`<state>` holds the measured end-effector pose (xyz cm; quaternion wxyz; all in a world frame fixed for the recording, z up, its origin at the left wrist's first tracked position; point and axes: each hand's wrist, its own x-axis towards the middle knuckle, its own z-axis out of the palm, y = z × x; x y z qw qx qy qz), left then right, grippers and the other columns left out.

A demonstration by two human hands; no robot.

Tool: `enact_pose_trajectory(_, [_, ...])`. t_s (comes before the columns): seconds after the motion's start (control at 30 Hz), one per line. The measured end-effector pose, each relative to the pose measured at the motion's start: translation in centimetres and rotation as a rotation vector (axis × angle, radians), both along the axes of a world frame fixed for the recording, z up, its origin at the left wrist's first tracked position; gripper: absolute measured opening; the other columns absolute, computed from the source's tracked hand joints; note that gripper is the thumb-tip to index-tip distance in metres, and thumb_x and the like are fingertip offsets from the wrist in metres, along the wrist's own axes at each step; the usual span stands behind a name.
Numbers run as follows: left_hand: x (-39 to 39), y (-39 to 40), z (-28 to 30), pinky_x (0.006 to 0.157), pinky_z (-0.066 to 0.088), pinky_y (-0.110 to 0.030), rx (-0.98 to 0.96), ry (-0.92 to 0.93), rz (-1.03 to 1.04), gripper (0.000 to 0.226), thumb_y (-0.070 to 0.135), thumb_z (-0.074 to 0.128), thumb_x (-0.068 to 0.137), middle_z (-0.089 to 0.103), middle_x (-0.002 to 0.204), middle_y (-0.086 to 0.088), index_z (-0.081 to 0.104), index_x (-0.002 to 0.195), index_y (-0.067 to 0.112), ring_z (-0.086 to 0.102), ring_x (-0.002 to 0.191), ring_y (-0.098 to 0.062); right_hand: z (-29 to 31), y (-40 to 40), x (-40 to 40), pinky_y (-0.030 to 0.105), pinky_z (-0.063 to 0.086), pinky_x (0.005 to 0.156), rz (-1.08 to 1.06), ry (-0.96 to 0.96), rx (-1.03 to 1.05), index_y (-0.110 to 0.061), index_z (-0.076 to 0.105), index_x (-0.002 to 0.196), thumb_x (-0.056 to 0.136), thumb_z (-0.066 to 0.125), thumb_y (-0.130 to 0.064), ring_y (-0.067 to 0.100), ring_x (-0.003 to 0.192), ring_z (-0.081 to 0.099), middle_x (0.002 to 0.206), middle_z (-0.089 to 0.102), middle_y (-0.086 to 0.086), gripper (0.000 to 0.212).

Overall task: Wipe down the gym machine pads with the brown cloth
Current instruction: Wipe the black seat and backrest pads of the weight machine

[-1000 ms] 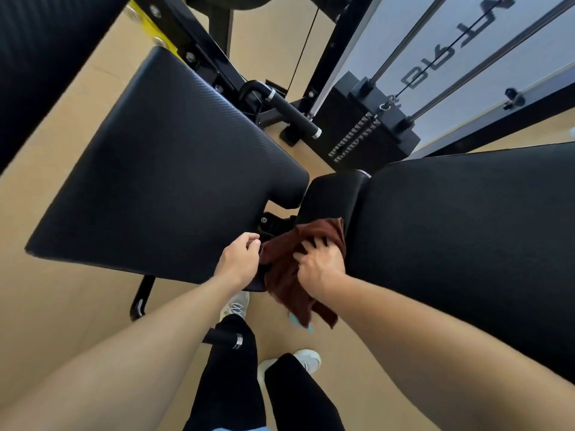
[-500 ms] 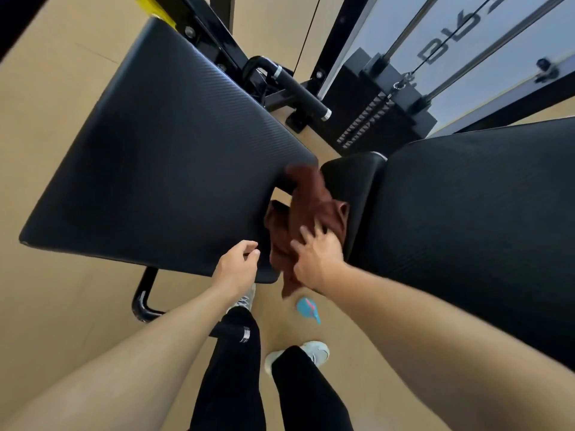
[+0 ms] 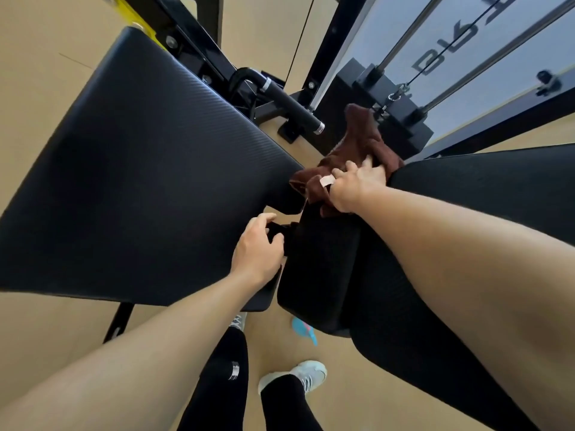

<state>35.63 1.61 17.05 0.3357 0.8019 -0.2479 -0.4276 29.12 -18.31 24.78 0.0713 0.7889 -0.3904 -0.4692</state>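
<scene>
The brown cloth [image 3: 357, 150] lies bunched over the far end of a small black pad [image 3: 320, 269] in the middle of the view. My right hand [image 3: 354, 185] presses down on the cloth and grips it, with a strip of tape on one finger. A large black ribbed seat pad [image 3: 140, 181] fills the left side. My left hand [image 3: 258, 250] rests with curled fingers on the near corner of that pad, at the gap between the two pads. Another big black pad [image 3: 485, 213] runs along the right, partly hidden by my right forearm.
Behind the pads stand the machine's black frame, a foam-covered handle [image 3: 289, 104], the weight stack [image 3: 382, 119] with cable and guide rods. The floor is tan. My legs and white shoes [image 3: 298, 374] are below, with a blue object [image 3: 303, 329] on the floor.
My right hand has pushed the cloth farther up along the small pad, toward the weight stack. The left hand has stayed at the seat pad's corner. The view has moved closer.
</scene>
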Motion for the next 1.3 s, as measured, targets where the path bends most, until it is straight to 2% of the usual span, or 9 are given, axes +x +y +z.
enact_pose_trajectory(0.13, [0.0, 3.7, -1.9, 0.084, 0.046, -0.028, 0.095, -0.004, 0.009, 0.040, 0.024, 0.053, 0.096, 0.054, 0.133, 0.011, 0.050, 0.135, 0.031, 0.054, 0.121, -0.011, -2.0, 2.5, -0.9, 0.054, 0.010, 0.119, 0.057, -0.044, -0.043, -0.025, 0.013, 0.160, 0.099, 0.019, -0.059, 0.040, 0.152, -0.012, 0.168, 0.003, 0.005, 0.070])
enact_pose_trajectory(0.27, [0.2, 4.8, -1.6, 0.085, 0.044, -0.028, 0.155, 0.030, 0.018, 0.039, 0.023, 0.053, 0.096, 0.054, 0.134, 0.009, 0.051, 0.135, 0.030, 0.054, 0.122, -0.012, -1.8, 5.4, -2.0, 0.055, 0.001, 0.120, 0.174, 0.028, 0.002, -0.021, 0.009, 0.161, 0.101, 0.018, -0.049, 0.040, 0.151, -0.014, 0.168, -0.001, 0.007, 0.066])
enact_pose_trajectory(0.53, [0.1, 4.5, 2.3, 0.101, 0.047, -0.037, 0.142, 0.071, -0.115, 0.040, 0.018, 0.043, 0.097, 0.056, 0.136, 0.009, 0.053, 0.134, 0.032, 0.054, 0.122, -0.017, 0.1, 17.8, -5.6, 0.043, 0.009, 0.120, 0.288, -0.026, 0.206, -0.015, 0.038, 0.153, 0.104, 0.031, -0.042, 0.029, 0.148, 0.023, 0.159, 0.034, 0.010, 0.056])
enact_pose_trajectory(0.73, [-2.3, 5.5, 3.9, 0.095, 0.052, -0.038, 0.220, 0.159, -0.251, 0.043, 0.020, 0.047, 0.092, 0.064, 0.124, 0.007, 0.056, 0.131, 0.036, 0.062, 0.110, -0.017, 5.0, 20.1, -7.5, 0.042, 0.016, 0.120, 0.467, -0.016, 0.253, -0.010, 0.037, 0.152, 0.105, 0.034, -0.031, 0.030, 0.146, 0.031, 0.155, 0.041, 0.011, 0.051])
enact_pose_trajectory(0.9, [-7.0, 3.8, 8.3, 0.099, 0.049, -0.039, 0.020, 0.154, -0.203, 0.037, 0.036, 0.052, 0.096, 0.066, 0.123, 0.009, 0.055, 0.133, 0.038, 0.060, 0.117, -0.016, 12.8, 18.3, -8.6, 0.041, 0.022, 0.116, 0.431, 0.039, 0.100, -0.010, 0.052, 0.143, 0.105, 0.038, -0.032, 0.033, 0.142, 0.038, 0.148, 0.051, 0.011, 0.046])
enact_pose_trajectory(1.03, [-11.8, 0.8, 14.8, 0.112, 0.038, -0.038, -0.253, 0.093, -0.142, 0.060, 0.039, 0.057, 0.094, 0.046, 0.146, 0.009, 0.034, 0.149, 0.033, 0.043, 0.133, -0.012, 20.2, 16.0, -12.0, 0.047, 0.010, 0.122, 0.341, 0.172, -0.024, -0.012, 0.034, 0.154, 0.104, 0.036, -0.046, 0.036, 0.150, 0.019, 0.160, 0.031, 0.013, 0.061])
enact_pose_trajectory(1.13, [-14.3, -1.0, 19.8, 0.103, 0.043, -0.029, -0.417, -0.134, 0.058, 0.049, 0.036, 0.066, 0.088, 0.053, 0.130, 0.006, 0.050, 0.133, 0.025, 0.048, 0.124, -0.011, 25.5, 14.9, -15.1, 0.056, 0.014, 0.119, 0.143, 0.167, -0.085, -0.018, 0.021, 0.158, 0.098, 0.036, -0.057, 0.042, 0.149, 0.014, 0.164, 0.018, 0.017, 0.074])
enact_pose_trajectory(1.23, [-16.4, -1.5, 22.2, 0.090, 0.050, -0.029, -0.487, -0.190, -0.023, 0.014, 0.033, 0.067, 0.088, 0.060, 0.102, 0.011, 0.065, 0.101, 0.026, 0.056, 0.103, -0.010, 28.4, 13.5, -17.4, 0.059, 0.016, 0.117, 0.014, 0.098, -0.125, -0.022, 0.006, 0.160, 0.090, 0.044, -0.062, 0.044, 0.148, 0.008, 0.166, 0.003, 0.018, 0.089])
enact_pose_trajectory(1.3, [-17.3, -2.0, 21.7, 0.101, 0.047, -0.034, -0.500, -0.256, -0.155, 0.024, 0.029, 0.063, 0.091, 0.064, 0.116, 0.008, 0.069, 0.115, 0.025, 0.054, 0.114, -0.010, 28.1, 12.4, -18.0, 0.062, 0.007, 0.118, -0.010, 0.044, -0.134, -0.020, 0.003, 0.161, 0.090, 0.039, -0.061, 0.043, 0.149, 0.002, 0.166, -0.001, 0.016, 0.089])
